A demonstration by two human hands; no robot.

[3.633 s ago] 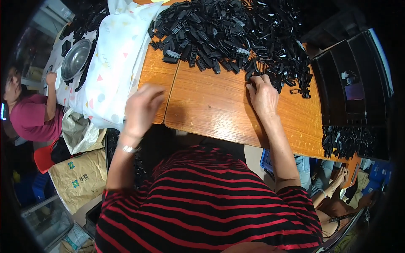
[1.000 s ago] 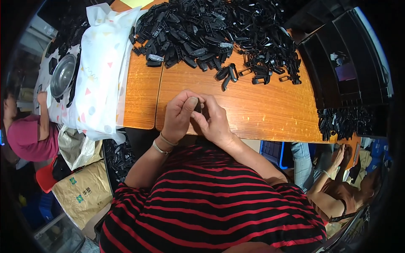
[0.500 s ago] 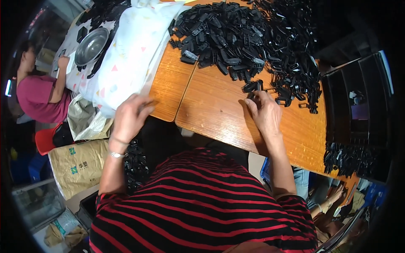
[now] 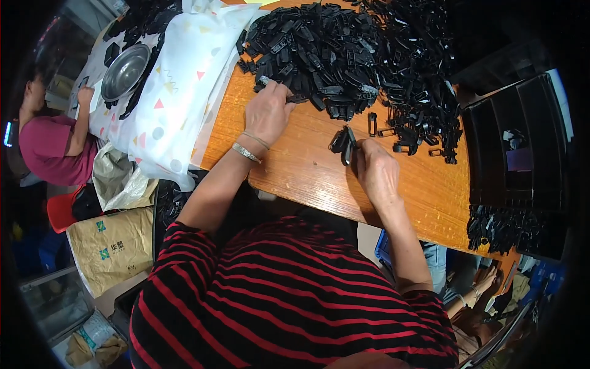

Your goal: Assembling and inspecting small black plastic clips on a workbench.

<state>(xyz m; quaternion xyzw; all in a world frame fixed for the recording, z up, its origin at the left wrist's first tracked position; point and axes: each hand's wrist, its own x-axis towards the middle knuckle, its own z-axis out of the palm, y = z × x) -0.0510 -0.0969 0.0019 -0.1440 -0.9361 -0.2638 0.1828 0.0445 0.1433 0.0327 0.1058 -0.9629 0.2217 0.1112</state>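
A heap of small black plastic parts (image 4: 319, 55) covers the far part of the wooden table (image 4: 301, 166). My left hand (image 4: 268, 114) reaches to the heap's near left edge, its fingers pinched on a black plastic part (image 4: 265, 80) there. Above the bare wood, my right hand (image 4: 377, 172) is closed on a long black plastic part (image 4: 348, 147), held tilted between thumb and fingers. Just left of it lies another dark piece (image 4: 337, 140), touching or very near. A small rectangular black frame (image 4: 372, 124) rests between my right hand and the heap.
White patterned sheeting (image 4: 178, 80) drapes over the table's left side, beside a metal bowl (image 4: 126, 72). A person in a maroon shirt (image 4: 49, 147) sits at the far left. Black bins (image 4: 516, 147) stand at the right. A brown sack (image 4: 114, 246) is at lower left.
My left hand has moved up and right, from beside the sheeting to the heap's edge. My right hand has drawn a black part toward me and left, away from the loose pieces.
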